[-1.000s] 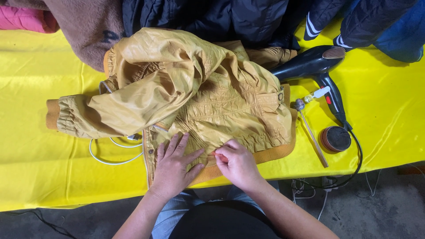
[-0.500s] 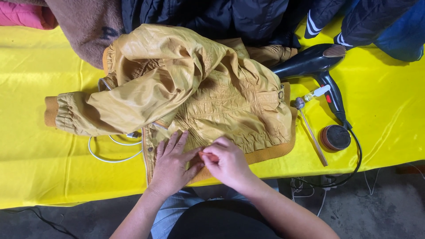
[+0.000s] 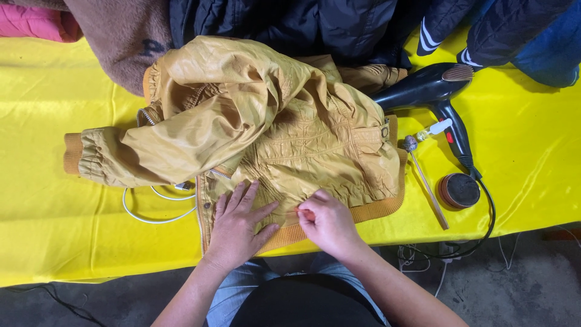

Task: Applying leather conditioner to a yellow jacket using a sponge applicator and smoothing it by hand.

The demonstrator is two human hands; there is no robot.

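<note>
A mustard-yellow jacket (image 3: 266,127) lies crumpled on a yellow tablecloth (image 3: 54,121), one sleeve stretched out to the left. My left hand (image 3: 239,224) rests flat, fingers spread, on the jacket's lower front near the zipper edge. My right hand (image 3: 327,223) sits just to its right, its fingers curled and pinching the fabric close to the ribbed hem. Whether something small is held in the pinch is hidden.
A black hair dryer (image 3: 433,94) lies right of the jacket, its cord (image 3: 487,224) looping off the table edge. A thin stick with a padded tip (image 3: 426,178), a small white tube (image 3: 436,128) and a round dark tin (image 3: 459,190) lie nearby. A white cable (image 3: 145,212) pokes out under the sleeve. Dark and brown garments (image 3: 290,24) pile at the back.
My right hand has shifted a little left toward the left hand and closed its fingers on the fabric. The left hand has stayed flat.
</note>
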